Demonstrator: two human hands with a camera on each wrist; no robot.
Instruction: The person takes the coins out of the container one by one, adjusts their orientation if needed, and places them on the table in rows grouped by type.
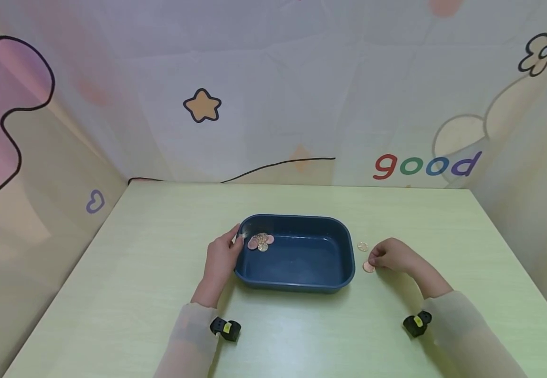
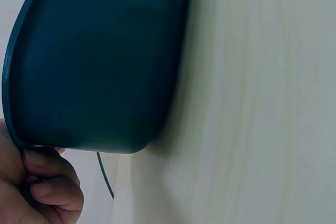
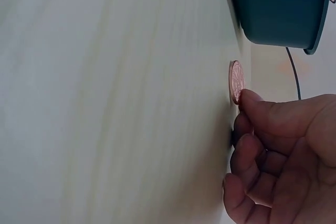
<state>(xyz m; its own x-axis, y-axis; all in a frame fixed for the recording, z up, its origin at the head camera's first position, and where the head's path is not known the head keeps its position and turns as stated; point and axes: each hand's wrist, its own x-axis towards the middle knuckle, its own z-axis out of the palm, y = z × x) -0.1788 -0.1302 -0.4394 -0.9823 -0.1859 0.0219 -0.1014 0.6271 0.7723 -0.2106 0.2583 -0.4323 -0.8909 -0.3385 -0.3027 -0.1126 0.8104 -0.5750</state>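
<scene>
A dark blue rectangular basin stands on the table, with a small cluster of gold and copper-coloured coins inside at its left end. My left hand grips the basin's left rim, thumb at the top edge and fingers curled below it in the left wrist view. Just right of the basin, my right hand pinches the edge of a copper-coloured coin between thumb and index finger, low at the tabletop. Another coin, gold-coloured, lies flat on the table behind it, close to the basin's right wall.
The pale green table runs back to a printed cloth backdrop, and more cloth hangs along both sides. Each wrist wears a small black camera, one on the left wrist and one on the right.
</scene>
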